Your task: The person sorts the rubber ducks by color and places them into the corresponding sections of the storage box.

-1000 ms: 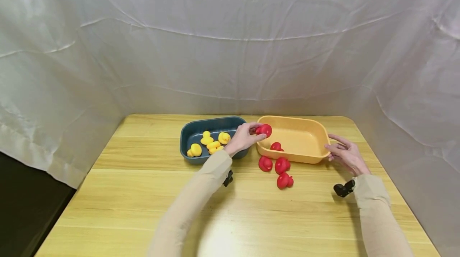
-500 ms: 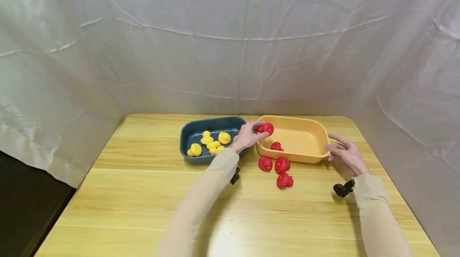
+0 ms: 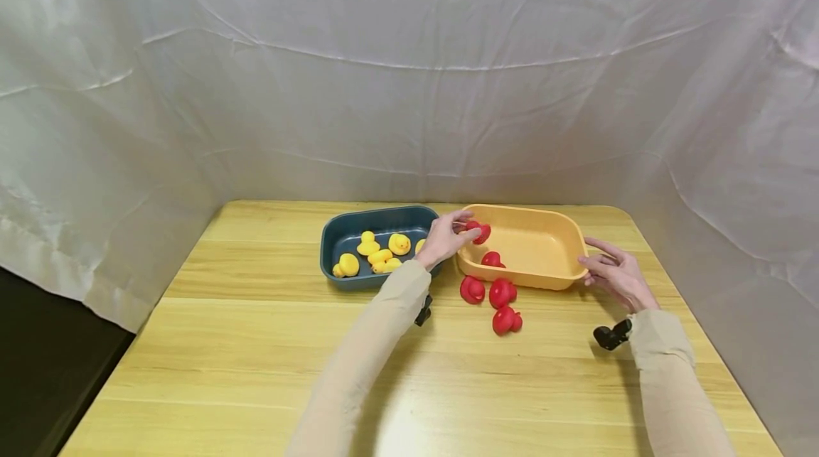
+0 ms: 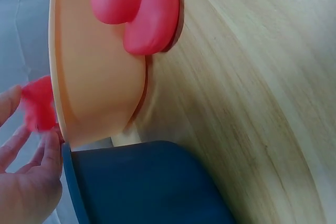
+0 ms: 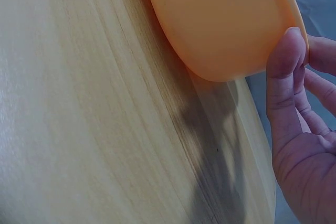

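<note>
My left hand (image 3: 443, 238) is over the left end of the orange tray (image 3: 531, 279), thumb and fingers spread apart. A red rubber duck (image 3: 481, 232) overlaps its fingertips, tilted; in the left wrist view this duck is blurred while the hand is sharp. My right hand (image 3: 616, 278) pinches the tray's right rim, thumb (image 5: 287, 56) inside and fingers outside. Another red duck (image 3: 492, 260) lies inside the tray near its front wall. In front of it, three more red ducks, a left one (image 3: 472, 290), a middle one (image 3: 502, 293) and a nearest one (image 3: 505, 320), rest on the table.
A dark blue tray (image 3: 326, 258) holding several yellow ducks (image 3: 380, 258) stands left of the orange tray, their ends close together. My left forearm crosses its front right corner. Pale sheeting (image 3: 409, 116) hangs behind the wooden table (image 3: 256, 357).
My left hand has shifted slightly right, and its fingers have loosened around the red duck, which has turned and moved a little right. My right hand stays on the tray's rim.
</note>
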Motion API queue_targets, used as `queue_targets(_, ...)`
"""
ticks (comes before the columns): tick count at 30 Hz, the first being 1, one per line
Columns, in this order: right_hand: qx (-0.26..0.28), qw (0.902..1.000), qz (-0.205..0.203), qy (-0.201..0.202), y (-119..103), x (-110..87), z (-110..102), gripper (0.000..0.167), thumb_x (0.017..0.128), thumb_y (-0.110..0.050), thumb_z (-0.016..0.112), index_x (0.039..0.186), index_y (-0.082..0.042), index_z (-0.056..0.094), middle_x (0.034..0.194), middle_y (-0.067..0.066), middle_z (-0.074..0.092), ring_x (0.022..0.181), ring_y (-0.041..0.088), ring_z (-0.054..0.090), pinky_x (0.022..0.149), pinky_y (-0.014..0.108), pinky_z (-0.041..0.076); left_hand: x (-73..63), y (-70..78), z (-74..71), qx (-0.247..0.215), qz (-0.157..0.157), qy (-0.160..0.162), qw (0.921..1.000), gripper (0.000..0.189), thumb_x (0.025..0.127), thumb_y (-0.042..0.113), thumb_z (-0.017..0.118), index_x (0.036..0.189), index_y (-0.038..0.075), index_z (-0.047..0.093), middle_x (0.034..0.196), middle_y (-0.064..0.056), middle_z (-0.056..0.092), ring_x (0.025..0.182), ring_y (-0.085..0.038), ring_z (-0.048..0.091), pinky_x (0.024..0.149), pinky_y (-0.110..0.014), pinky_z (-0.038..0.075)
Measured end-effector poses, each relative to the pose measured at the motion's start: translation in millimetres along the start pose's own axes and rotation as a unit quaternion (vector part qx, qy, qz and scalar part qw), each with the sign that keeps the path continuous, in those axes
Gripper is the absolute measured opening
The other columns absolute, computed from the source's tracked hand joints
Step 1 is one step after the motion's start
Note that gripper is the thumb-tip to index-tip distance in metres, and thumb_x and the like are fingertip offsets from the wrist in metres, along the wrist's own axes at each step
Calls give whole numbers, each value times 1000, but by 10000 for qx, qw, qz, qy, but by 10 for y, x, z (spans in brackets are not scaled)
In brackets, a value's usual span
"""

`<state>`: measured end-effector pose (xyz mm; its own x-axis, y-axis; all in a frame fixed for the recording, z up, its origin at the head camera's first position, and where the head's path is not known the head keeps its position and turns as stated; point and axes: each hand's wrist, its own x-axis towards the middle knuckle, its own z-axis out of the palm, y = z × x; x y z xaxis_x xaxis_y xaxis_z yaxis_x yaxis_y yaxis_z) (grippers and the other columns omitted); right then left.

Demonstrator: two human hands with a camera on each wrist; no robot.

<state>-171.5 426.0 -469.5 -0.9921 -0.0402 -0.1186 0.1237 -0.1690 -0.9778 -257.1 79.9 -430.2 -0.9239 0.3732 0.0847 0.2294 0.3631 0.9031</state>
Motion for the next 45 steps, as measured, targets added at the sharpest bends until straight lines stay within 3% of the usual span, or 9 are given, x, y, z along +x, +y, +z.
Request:
queue_targets(5, -11, 10000, -2, -14, -1, -1, 6, 53, 97, 2, 62, 145, -7, 44, 88, 1, 74, 65, 11, 69, 62, 23, 63, -43, -2, -16, -182, -31, -10, 9998, 47, 96, 19, 70, 139, 4, 59, 140, -17, 61, 129, -34, 61, 114, -42, 49)
queue_targets(10, -66, 10000, -50, -27, -4, -2, 14, 51, 97, 2, 62, 144, -6, 44, 88, 0, 74, 65, 11, 68, 61, 23, 62, -141, 1, -63, -233, 329, -178, 9990, 45, 97, 19, 69, 137, 4, 60, 139, -18, 62, 129, -32, 61, 114, -41, 49)
queue_targets(18, -72, 9999, -95, -62, 12, -4, 18, 50, 97, 2, 61, 144, -6, 45, 88, 0, 74, 65, 11, 68, 61, 23, 62, -480, 29, -144, -279, 789, -577, 9948, 44, 97, 19, 67, 138, 5, 59, 139, -12, 63, 132, -27, 58, 117, -38, 46)
queue_targets(24, -25, 9999, -111, -84, 7, -8, 21, 54, 97, 3, 60, 147, -3, 40, 89, 1, 74, 66, 11, 68, 61, 23, 62, -746, -52, -144, -41, 806, -897, 9927, 48, 95, 18, 71, 140, 7, 57, 141, -10, 62, 131, -26, 58, 117, -39, 46)
queue_targets(29, -21, 10000, -68, -59, 1, -13, 29, 56, 97, 2, 61, 148, -2, 39, 89, 1, 74, 66, 11, 68, 62, 23, 63, -875, -189, -157, 106, 792, -1228, 9892, 54, 94, 19, 72, 143, 6, 54, 144, -14, 59, 137, -28, 54, 122, -40, 41)
queue_targets(35, 19, 10000, -33, -14, 4, -10, 31, 53, 97, 3, 62, 145, -5, 43, 88, 0, 73, 66, 11, 68, 62, 23, 63, -935, -312, -150, 322, 763, -1415, 9865, 57, 93, 20, 73, 145, 7, 52, 146, -10, 57, 138, -25, 51, 123, -41, 39)
queue_targets(45, 49, 9999, -98, -32, 12, -19, 30, 53, 97, 3, 61, 146, -5, 43, 88, 1, 74, 66, 11, 69, 62, 23, 63, -898, -371, -96, 598, 780, -1599, 9822, 59, 92, 21, 74, 145, 8, 52, 147, -7, 56, 139, -26, 51, 122, -42, 40)
